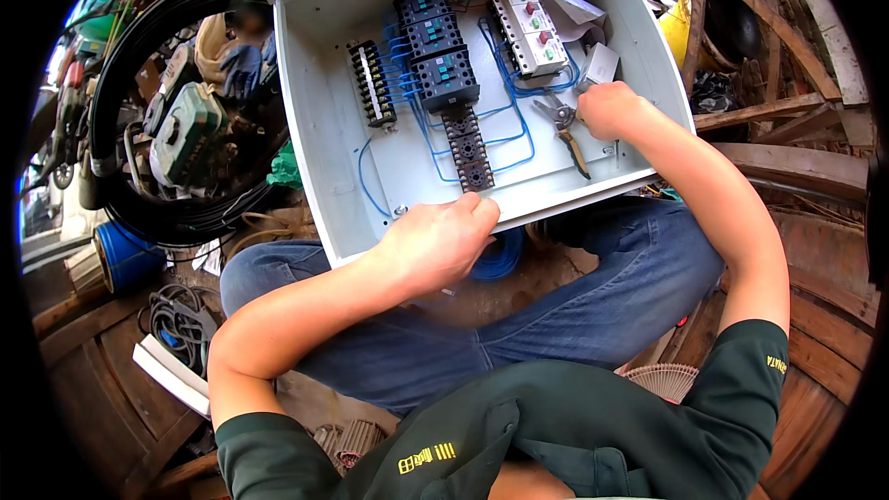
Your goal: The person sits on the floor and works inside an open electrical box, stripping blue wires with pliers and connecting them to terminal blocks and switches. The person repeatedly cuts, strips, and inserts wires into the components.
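Observation:
An open grey metal electrical enclosure point(319, 143) rests in front of my crossed legs. Over its near rim, my left hand point(440, 239) is closed beside the end of a black relay socket strip point(469, 150); its grip is hidden. Inside at the right, my right hand point(613, 111) has curled fingers against a small pale box point(599, 66); what they pinch does not show. Cutting pliers point(569, 134) lie just left of that hand. Blue wires point(530, 125) link black contactors point(444, 76), a terminal block point(372, 83) and white breakers with red and green buttons point(530, 28).
A blue wire coil point(500, 256) sits under the enclosure's near edge. To the left are a big black cable coil point(116, 157), a green-grey machine point(188, 134) and a blue drum point(128, 255). Curved wooden pieces point(787, 23) crowd the right.

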Tool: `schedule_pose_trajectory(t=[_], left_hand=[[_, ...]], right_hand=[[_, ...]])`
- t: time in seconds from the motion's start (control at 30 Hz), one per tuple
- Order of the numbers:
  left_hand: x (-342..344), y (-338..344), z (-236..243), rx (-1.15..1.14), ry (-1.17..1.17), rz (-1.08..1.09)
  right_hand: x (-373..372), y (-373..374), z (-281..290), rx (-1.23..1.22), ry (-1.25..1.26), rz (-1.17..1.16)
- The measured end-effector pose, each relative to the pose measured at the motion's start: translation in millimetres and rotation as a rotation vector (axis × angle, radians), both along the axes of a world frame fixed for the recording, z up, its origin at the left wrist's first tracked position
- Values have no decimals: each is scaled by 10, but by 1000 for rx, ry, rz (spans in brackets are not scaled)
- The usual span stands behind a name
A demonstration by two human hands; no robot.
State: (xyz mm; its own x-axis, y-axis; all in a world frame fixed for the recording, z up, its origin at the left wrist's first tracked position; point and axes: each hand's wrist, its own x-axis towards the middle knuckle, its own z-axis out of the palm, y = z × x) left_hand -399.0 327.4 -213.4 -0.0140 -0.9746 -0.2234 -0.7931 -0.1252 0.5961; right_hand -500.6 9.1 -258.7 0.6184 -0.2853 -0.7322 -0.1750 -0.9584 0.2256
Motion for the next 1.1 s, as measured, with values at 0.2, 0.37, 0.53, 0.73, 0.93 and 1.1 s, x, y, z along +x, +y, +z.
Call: schedule_pose_trajectory(t=[0.2,0.37,0.53,0.73,0.93,1.1], left_hand=[[234,-82,78,8,203,-111],[1064,-96,168,356,-103,233],[1210,-36,-13,144,-246,446],[1655,88,-238,-21,367,1381],[1697,83,-296,-232,649,1223],[1777,-23,-164,-248,601,1131]], right_hand=[[-23,73,303,184,-459,-170],[-78,148,409,420,-619,-295],[-190,135,253,433,-569,-275],[-351,101,86,532,-607,-266],[-445,232,249,728,-246,-159],[-394,252,359,689,-113,-205]])
